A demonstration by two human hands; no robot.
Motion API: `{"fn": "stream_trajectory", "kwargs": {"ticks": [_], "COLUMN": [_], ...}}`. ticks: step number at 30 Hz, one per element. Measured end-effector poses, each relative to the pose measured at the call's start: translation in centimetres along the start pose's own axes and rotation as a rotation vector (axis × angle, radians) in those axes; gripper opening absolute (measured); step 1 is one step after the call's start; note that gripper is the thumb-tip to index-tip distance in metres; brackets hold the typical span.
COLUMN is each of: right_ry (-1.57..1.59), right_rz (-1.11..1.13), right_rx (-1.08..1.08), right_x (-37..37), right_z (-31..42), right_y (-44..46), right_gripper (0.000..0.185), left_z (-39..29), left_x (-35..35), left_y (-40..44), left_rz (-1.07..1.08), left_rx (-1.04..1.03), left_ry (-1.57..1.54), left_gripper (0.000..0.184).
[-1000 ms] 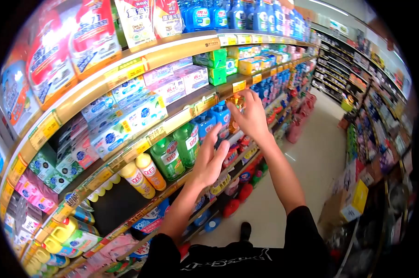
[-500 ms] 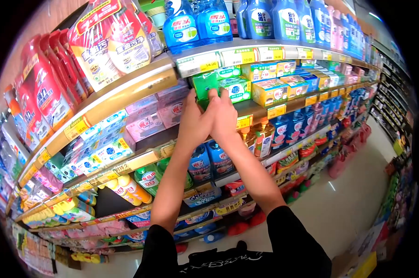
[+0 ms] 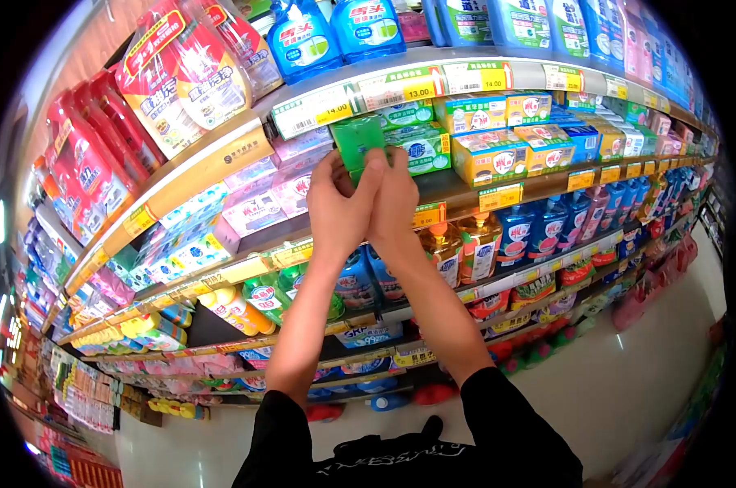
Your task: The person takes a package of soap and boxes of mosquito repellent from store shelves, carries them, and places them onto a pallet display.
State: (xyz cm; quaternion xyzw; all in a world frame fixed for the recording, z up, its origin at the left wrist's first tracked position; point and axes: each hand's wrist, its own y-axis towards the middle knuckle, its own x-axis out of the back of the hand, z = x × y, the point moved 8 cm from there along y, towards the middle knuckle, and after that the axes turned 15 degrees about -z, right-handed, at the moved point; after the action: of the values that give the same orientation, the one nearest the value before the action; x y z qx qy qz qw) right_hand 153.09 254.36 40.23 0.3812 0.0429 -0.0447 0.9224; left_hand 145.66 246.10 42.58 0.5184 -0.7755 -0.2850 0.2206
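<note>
A green box (image 3: pixel 358 140) stands tilted at the front of the upper-middle shelf, between my hands. My left hand (image 3: pixel 339 199) has its fingers curled against the box's left side, with the thumb on its front. Pressed close beside it, my right hand (image 3: pixel 394 195) has its fingers at the box's lower right. Other green and white boxes (image 3: pixel 421 149) sit just right of my hands, and pink and white boxes (image 3: pixel 290 193) lie to the left.
Yellow boxes (image 3: pixel 488 156) line the same shelf farther right. Blue spray bottles (image 3: pixel 303 41) and red-capped packs (image 3: pixel 193 73) stand on the shelf above. Amber bottles (image 3: pixel 478 248) and green bottles (image 3: pixel 266 297) are below. A price rail (image 3: pixel 392 91) juts out just above my hands.
Both hands moved from apart in front of the lower bottles up to the green boxes and closed around one. The view has turned left, and that box now tilts forward.
</note>
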Motion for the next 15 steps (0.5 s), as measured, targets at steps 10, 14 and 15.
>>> {"fn": "stream_trajectory", "kwargs": {"ticks": [10, 14, 15], "right_ry": [0.060, 0.089, 0.118], "right_rz": [-0.156, -0.308, -0.339], "right_rx": [0.226, 0.328, 0.355], "right_x": [1.0, 1.7, 1.8], "right_z": [0.6, 1.6, 1.9], "right_y": [-0.2, -0.1, -0.1], "right_gripper": [0.037, 0.037, 0.036], "left_z": [-0.1, -2.1, -2.4], "left_x": [-0.1, 0.0, 0.0], "left_y": [-0.9, -1.9, -2.1], "left_rz": [-0.038, -0.097, -0.111], "left_rx": [-0.154, -0.304, -0.317], "left_ry": [0.048, 0.086, 0.064], "left_gripper": [0.058, 0.066, 0.067]}}
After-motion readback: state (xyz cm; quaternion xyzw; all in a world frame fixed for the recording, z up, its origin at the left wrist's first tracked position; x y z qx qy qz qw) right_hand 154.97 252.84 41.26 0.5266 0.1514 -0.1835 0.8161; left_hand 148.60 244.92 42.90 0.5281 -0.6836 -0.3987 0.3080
